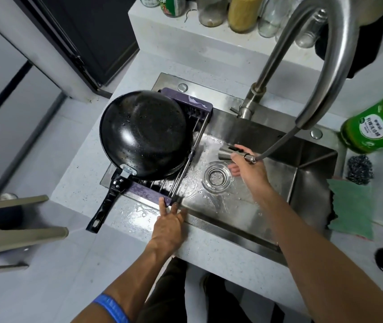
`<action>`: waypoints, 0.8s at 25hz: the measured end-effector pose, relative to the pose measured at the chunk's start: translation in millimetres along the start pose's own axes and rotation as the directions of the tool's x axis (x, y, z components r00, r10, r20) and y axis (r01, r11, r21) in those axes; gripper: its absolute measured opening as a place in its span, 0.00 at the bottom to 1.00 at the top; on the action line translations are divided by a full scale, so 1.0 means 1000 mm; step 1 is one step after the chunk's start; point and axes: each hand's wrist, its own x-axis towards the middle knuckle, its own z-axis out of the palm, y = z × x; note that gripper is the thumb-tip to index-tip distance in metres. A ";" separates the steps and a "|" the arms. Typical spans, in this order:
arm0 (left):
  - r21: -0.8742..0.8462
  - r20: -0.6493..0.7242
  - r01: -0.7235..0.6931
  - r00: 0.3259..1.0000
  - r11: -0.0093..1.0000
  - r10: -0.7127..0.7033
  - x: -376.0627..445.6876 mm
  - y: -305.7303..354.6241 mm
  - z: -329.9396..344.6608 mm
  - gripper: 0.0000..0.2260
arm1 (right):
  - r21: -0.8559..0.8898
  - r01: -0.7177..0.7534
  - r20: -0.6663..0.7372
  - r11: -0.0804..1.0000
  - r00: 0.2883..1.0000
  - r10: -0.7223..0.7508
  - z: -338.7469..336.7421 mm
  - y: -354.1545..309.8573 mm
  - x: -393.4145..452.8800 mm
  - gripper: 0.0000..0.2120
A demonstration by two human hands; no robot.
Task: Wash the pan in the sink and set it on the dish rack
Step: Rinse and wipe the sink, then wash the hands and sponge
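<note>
The black pan (144, 134) lies upside down and wet on the purple dish rack (149, 190), which spans the left end of the steel sink (279, 197). Its black handle (106, 206) sticks out over the counter toward me. My left hand (168, 223) rests on the rack's near right corner, its fingers straight on the frame. Over the basin my right hand (247, 166) grips the pull-out sprayer head (226, 151) of the faucet (325, 66), just above the drain (217, 178). The sprayer's hose runs up to the spout.
A green dish-soap bottle (377, 124), a steel scourer (359, 169) and a green cloth (351, 206) sit on the counter right of the sink. Bottles and jars (244, 12) line the back ledge. A beige stool (18, 229) stands at the left. The counter by the rack is wet.
</note>
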 end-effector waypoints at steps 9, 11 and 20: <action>-0.068 0.022 0.037 0.999 0.997 -0.036 -0.002 0.007 -0.009 0.22 | -0.212 0.045 0.033 0.976 0.999 -0.039 -0.042 -0.001 -0.021 0.14; -0.090 0.035 0.050 0.998 0.995 -0.047 -0.006 0.010 -0.014 0.21 | -0.251 0.052 0.029 0.967 0.999 -0.046 -0.045 0.000 -0.020 0.12; -0.096 0.055 0.000 0.998 0.995 0.005 -0.013 0.007 -0.024 0.25 | -0.483 0.072 -0.189 0.872 0.965 -0.184 -0.071 -0.009 -0.006 0.09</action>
